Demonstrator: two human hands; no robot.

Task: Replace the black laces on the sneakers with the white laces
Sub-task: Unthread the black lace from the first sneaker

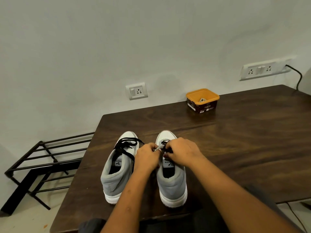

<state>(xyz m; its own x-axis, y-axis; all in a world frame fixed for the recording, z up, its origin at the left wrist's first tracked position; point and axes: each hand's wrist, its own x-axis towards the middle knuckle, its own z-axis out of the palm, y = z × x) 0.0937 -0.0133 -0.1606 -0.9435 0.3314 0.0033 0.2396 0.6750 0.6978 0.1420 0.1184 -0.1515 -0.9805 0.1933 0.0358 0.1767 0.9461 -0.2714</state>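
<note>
Two grey and white sneakers stand side by side on the dark wooden table (252,140), toes pointing away from me. The left sneaker (117,174) still carries its black lace (125,146), loosened and spread over the tongue. Over the front of the right sneaker (171,184), my left hand (147,158) and my right hand (182,153) meet, fingers pinched on its black lace (165,145). My hands hide most of that lace and the eyelets. An orange-rimmed tub (202,100) at the back holds something pale that may be the white laces.
A black metal rack (43,165) stands on the floor left of the table. Wall sockets (136,90) sit behind, and a black cable (297,76) runs down from the right socket strip. The table's left edge lies close to the left sneaker.
</note>
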